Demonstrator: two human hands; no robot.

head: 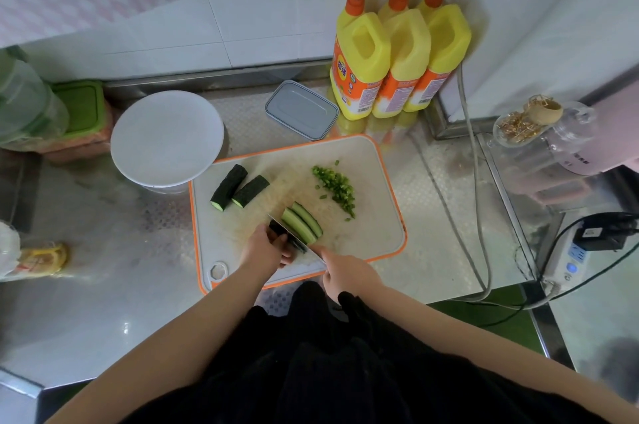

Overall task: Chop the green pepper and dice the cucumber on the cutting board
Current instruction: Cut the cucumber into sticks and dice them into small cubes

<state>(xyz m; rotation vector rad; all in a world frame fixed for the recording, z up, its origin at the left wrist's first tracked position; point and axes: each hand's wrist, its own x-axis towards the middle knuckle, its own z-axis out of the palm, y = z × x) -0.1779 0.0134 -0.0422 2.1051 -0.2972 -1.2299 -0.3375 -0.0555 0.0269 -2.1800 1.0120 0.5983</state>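
yellow detergent bottles (359, 56): orange labels with a round logo, characters too blurred to read | pink appliance (587, 146): small dark print, illegible | yellow packet (41, 259): print unreadable

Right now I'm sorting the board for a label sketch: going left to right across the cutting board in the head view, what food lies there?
Two uncut cucumber pieces → split cucumber strips → chopped green pepper.

Steel counter (103, 302), white tiled wall (259, 25), green floor (501, 316)
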